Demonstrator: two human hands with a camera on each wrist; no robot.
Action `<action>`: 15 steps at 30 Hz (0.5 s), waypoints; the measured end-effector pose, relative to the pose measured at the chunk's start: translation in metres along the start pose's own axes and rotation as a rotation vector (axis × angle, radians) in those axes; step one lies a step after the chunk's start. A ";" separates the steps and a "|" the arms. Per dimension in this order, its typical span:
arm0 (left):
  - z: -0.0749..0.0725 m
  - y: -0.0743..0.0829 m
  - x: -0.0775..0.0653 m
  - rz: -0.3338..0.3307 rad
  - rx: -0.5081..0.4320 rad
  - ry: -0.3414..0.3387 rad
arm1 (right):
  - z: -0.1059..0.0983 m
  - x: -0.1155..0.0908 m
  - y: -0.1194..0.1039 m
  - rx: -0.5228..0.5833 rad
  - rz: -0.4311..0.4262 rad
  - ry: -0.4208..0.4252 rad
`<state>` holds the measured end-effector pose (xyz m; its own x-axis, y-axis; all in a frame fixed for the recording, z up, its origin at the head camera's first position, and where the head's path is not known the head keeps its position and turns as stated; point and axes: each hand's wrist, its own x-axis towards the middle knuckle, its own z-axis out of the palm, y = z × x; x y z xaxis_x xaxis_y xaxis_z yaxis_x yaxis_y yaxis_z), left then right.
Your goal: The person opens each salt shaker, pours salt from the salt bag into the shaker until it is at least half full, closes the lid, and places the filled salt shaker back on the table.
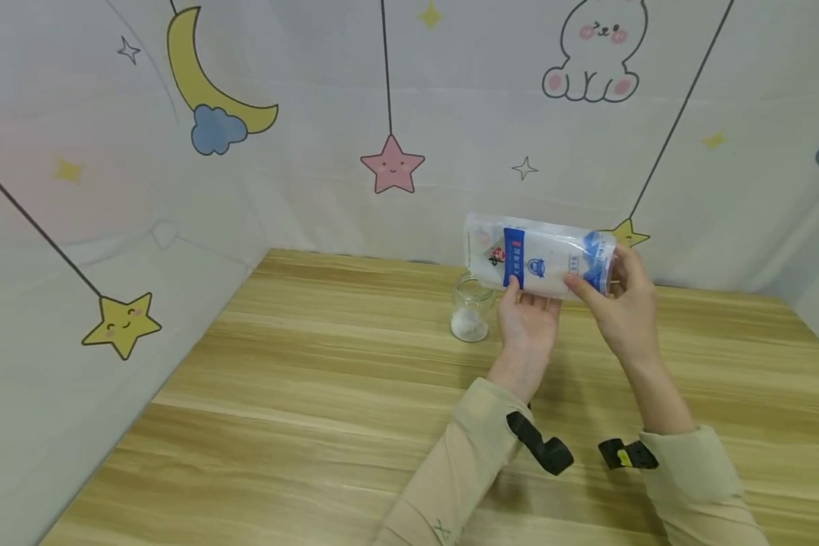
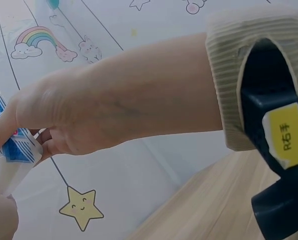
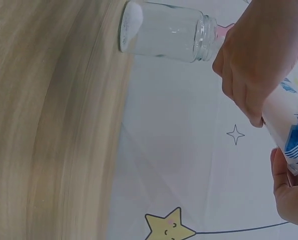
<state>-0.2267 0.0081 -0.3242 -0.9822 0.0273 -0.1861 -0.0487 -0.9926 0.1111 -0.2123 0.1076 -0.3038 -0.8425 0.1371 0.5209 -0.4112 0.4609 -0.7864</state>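
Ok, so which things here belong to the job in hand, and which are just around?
Likely the job:
- bag, held by left hand and right hand
- glass jar, white stuff inside

Just around:
- table
- backdrop with printed stars
- black wrist gadgets

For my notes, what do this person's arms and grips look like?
The left grip and right grip are ungloved. The left sleeve and right sleeve are beige; the left bears a small dark mark. Black mounts sit by both cuffs; the right one has a yellow label with dark writing.
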 end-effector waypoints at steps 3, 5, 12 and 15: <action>0.000 -0.002 -0.001 0.000 0.000 -0.005 | -0.001 0.000 0.001 -0.012 -0.001 0.001; -0.001 -0.002 -0.002 0.004 0.000 -0.005 | -0.001 0.001 0.002 -0.018 -0.002 0.000; 0.000 -0.002 -0.002 0.002 0.000 -0.010 | -0.002 0.000 0.001 -0.028 -0.003 0.007; 0.001 -0.001 -0.001 0.001 -0.006 -0.015 | -0.001 0.001 0.000 -0.017 0.002 -0.001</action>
<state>-0.2259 0.0089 -0.3228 -0.9849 0.0278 -0.1709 -0.0464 -0.9933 0.1057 -0.2131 0.1090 -0.3028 -0.8439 0.1368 0.5187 -0.4035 0.4752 -0.7819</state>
